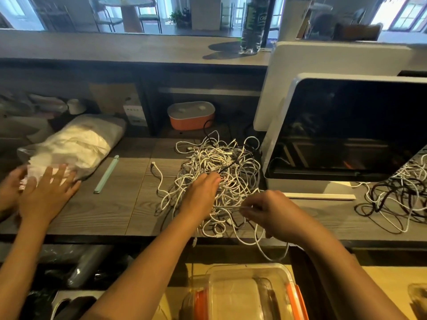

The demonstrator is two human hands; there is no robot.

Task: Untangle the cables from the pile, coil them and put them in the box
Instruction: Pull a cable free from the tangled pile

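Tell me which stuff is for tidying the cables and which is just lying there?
For the job: cable pile, clear box, left hand in the pile, right hand pinching a white cable.
Lying about: green strip, plastic bag, bottle, monitor, orange box.

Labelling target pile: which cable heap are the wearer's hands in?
The centre pile, left of the monitor: left hand and right hand are in it; the right-edge pile lies untouched.
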